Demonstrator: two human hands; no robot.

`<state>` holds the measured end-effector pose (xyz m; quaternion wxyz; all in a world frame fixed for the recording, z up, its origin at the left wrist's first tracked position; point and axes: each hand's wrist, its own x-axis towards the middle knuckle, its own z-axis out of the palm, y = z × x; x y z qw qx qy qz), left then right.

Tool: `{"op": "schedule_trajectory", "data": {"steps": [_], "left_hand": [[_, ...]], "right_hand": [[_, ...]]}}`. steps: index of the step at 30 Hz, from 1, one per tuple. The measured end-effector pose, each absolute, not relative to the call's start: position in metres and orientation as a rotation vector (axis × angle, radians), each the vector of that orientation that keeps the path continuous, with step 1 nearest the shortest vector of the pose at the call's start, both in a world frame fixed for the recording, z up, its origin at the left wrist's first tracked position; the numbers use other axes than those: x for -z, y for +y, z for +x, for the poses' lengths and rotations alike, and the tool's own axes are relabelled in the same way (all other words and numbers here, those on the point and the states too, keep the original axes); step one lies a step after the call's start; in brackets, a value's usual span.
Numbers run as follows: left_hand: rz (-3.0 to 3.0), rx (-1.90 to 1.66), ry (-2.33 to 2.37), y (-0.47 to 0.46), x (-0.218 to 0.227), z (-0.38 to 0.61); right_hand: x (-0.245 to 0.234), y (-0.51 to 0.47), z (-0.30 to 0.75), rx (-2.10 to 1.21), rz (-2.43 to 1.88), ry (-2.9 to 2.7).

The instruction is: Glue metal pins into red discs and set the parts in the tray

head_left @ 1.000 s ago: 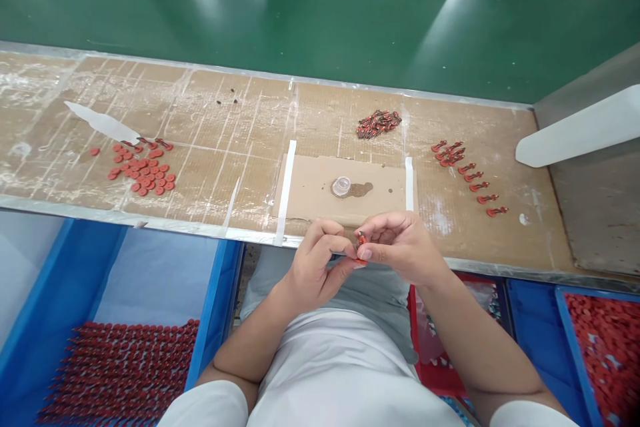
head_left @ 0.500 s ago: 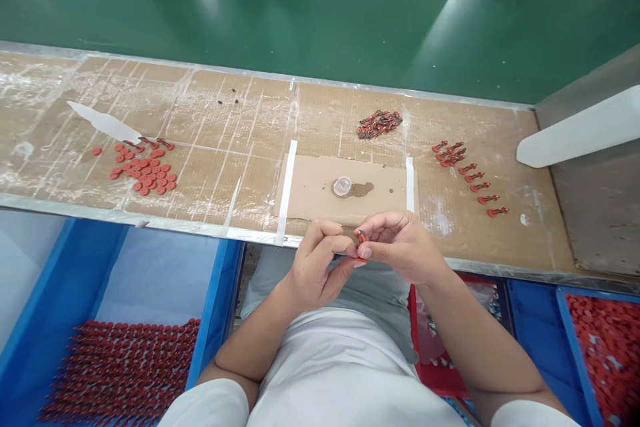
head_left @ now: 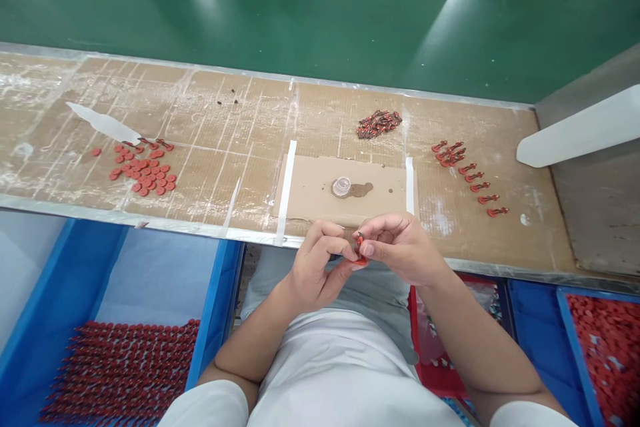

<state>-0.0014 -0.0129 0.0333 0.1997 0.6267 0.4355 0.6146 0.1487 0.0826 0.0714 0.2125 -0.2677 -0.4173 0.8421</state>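
Observation:
My left hand (head_left: 320, 263) pinches the red round base of a small figurine (head_left: 359, 248) between thumb and forefinger. The thumb and fingers of my right hand (head_left: 400, 247) close on the red-and-dark figure standing above that base. Both hands meet just off the table's front edge, and the fingers hide part of the figurine. Beyond them, a small clear cup (head_left: 342, 186) sits by a brown wet stain on a taped cardboard sheet (head_left: 310, 193). Farther back lies a pile of loose red-and-dark figures (head_left: 379, 125).
Red discs (head_left: 145, 173) lie scattered on the left, with a few figurines beside them. Several based figurines (head_left: 477, 187) stand at the right, near a white panel (head_left: 580, 127). A blue bin (head_left: 113, 267) at lower left holds rows of figurines; another blue bin (head_left: 575, 333) holds red pieces.
The fingers have shifted slightly around the figurine, and more of its red base and figure now shows between them. Everything on the table stays in place.

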Motion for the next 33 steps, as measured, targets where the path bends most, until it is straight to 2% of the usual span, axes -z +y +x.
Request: {"op": "schedule_trajectory", "data": {"steps": [13, 33], "left_hand": [[1.910, -1.699, 1.425, -0.014, -0.043, -0.001], [2.090, -1.593, 1.680, -0.011, -0.033, 0.000]], "right_hand": [[-0.071, 0.082, 0.150, -2.226, -0.782, -1.246], [-0.068, 0.068, 0.156, -1.711, -1.011, -1.449]]}}
